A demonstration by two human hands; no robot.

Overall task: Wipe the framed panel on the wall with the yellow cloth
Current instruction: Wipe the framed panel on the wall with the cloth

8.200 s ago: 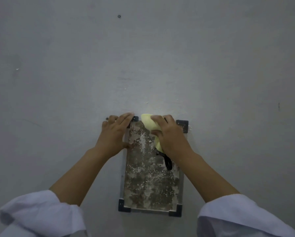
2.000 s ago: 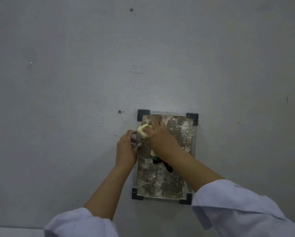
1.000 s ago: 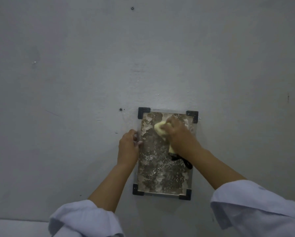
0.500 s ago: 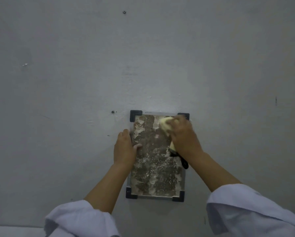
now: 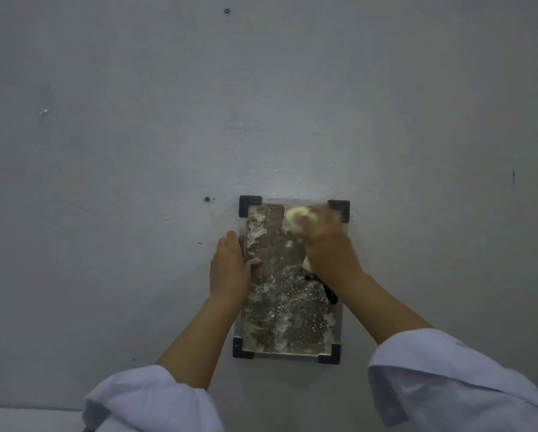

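Note:
A small framed panel (image 5: 280, 313) with black corner pieces hangs on the grey wall, its surface mottled brown with white powdery patches. My right hand (image 5: 328, 247) presses a bunched yellow cloth (image 5: 297, 215) against the panel's upper right part, near the top right corner; the hand is motion-blurred. A dark strap (image 5: 328, 291) hangs below my right wrist. My left hand (image 5: 230, 266) grips the panel's left edge at mid height, thumb lying on the panel face.
The grey wall (image 5: 136, 135) fills the view, with a small screw (image 5: 207, 199) left of the panel's top corner and another screw (image 5: 227, 10) high up. White sleeves cover both forearms at the bottom of the view.
My right hand has carried the cloth from the panel's upper left across to the upper right, close to the top right corner. My left hand stays on the left edge.

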